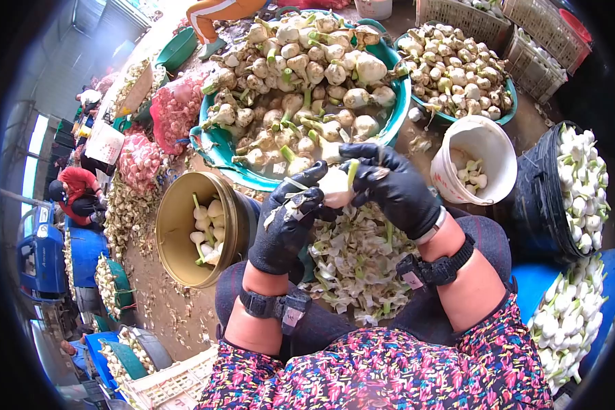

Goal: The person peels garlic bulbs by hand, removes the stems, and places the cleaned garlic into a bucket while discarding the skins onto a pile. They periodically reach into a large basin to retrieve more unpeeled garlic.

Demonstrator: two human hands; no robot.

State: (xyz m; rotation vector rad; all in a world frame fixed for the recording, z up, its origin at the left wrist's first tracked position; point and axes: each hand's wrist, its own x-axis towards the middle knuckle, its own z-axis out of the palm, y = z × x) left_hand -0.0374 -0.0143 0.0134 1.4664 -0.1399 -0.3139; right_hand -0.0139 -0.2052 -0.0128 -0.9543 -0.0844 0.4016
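Observation:
Both my hands wear black gloves and meet over my lap on one white garlic bulb (pixel 337 184) with a green stalk. My left hand (pixel 288 222) grips the bulb from the left and below. From the right, my right hand (pixel 393 188) has its fingers curled over the bulb's top and stalk. Beneath the hands lies a heap of peeled garlic skins (pixel 355 263) on my lap. A big teal basin (pixel 219 147) heaped with unpeeled garlic stands just beyond my hands.
A brass-coloured bucket (pixel 178 219) with a few peeled bulbs tilts at my left. A white bucket (pixel 485 143) stands at my right, a second teal basin (pixel 509 102) beyond it, and black tubs of garlic (pixel 540 198) far right. Pink net sacks (pixel 171 116) and a person in red (pixel 78 191) are left.

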